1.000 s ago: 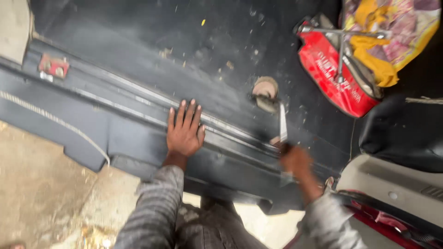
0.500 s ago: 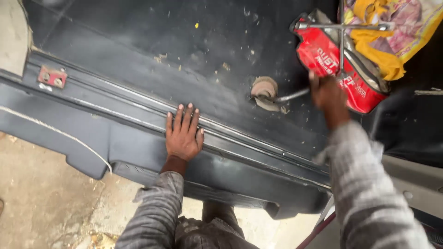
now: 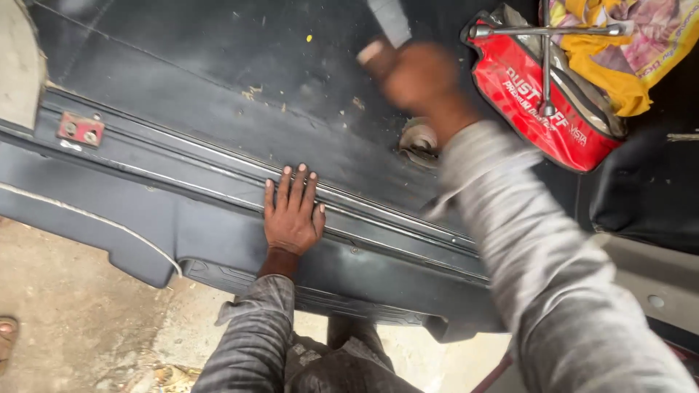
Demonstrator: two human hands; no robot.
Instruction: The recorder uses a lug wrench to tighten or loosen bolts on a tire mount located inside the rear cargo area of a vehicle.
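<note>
My left hand [image 3: 293, 215] lies flat, fingers spread, on the dark sill [image 3: 182, 218] of a vehicle floor. My right hand [image 3: 415, 73] is blurred by motion, reaching over the black floor mat [image 3: 218, 65] at the top middle. It is closed around a grey tool [image 3: 387, 20] whose shape I cannot make out. Just below that hand a round, worn metal fitting [image 3: 419, 138] sits in the floor. My grey right sleeve [image 3: 539, 276] crosses the sill.
A red bag [image 3: 561, 120] lies at the top right with a cross wheel wrench [image 3: 546, 33] on it and a yellow patterned cloth [image 3: 626, 51] behind. A red latch plate [image 3: 80, 129] sits on the sill at the left. Dusty ground [image 3: 73, 320] lies below.
My right hand swung from the sill's right end up past the red bag and then left over the round fitting. My left hand stayed flat on the sill.
</note>
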